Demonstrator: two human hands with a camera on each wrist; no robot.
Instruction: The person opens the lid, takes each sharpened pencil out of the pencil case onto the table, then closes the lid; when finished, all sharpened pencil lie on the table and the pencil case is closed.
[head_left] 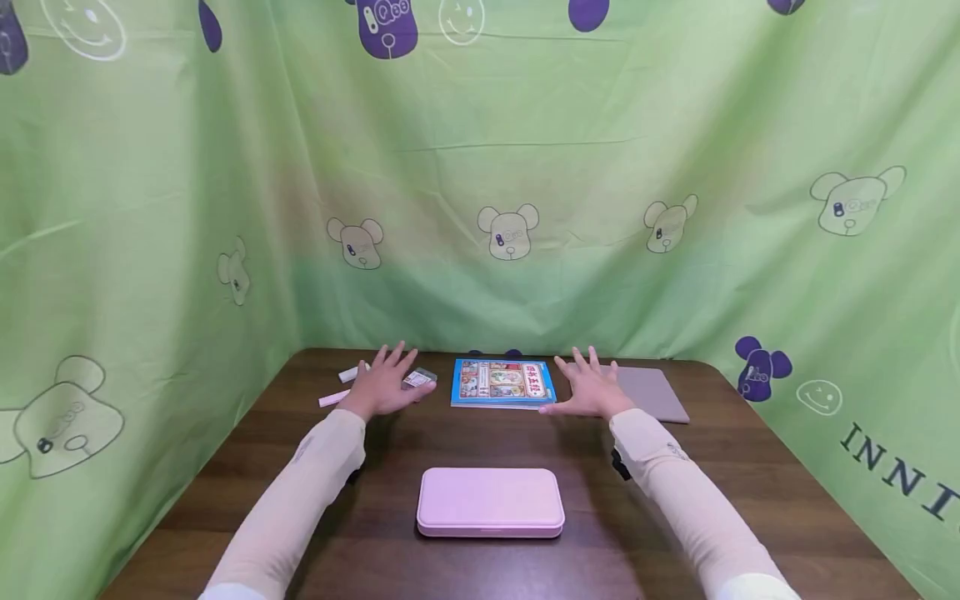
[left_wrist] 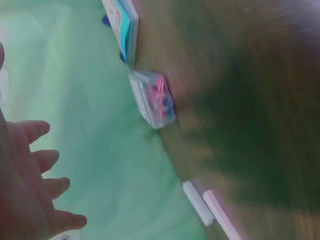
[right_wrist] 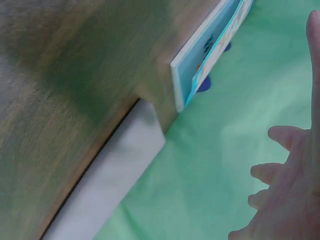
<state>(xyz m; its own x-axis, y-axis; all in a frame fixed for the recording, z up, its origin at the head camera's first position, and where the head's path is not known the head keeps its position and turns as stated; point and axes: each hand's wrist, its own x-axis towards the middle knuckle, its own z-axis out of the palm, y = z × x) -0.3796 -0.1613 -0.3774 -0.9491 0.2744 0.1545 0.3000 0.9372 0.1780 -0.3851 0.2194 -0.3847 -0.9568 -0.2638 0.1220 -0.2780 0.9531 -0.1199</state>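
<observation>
My left hand [head_left: 384, 385] is held out with fingers spread, holding nothing. Close to it are a small clear plastic box [left_wrist: 155, 100] with pink and blue bits inside, a short white bar [left_wrist: 198, 203] and a pale pink bar [left_wrist: 221, 214]. The right hand [head_left: 592, 390] also has its fingers spread and grips nothing. It is between a blue-bordered picture book [head_left: 504, 383] and a flat grey slab [head_left: 654, 393], whose near part it overlaps in the head view. Nearer to me, a closed pink pencil case [head_left: 491, 502] lies between the forearms, apart from both hands.
Everything lies on a dark brown wooden table [head_left: 480, 442]. A green cloth [head_left: 577, 292] printed with bear heads hangs behind the table and along both sides. The book and slab lie toward the far edge.
</observation>
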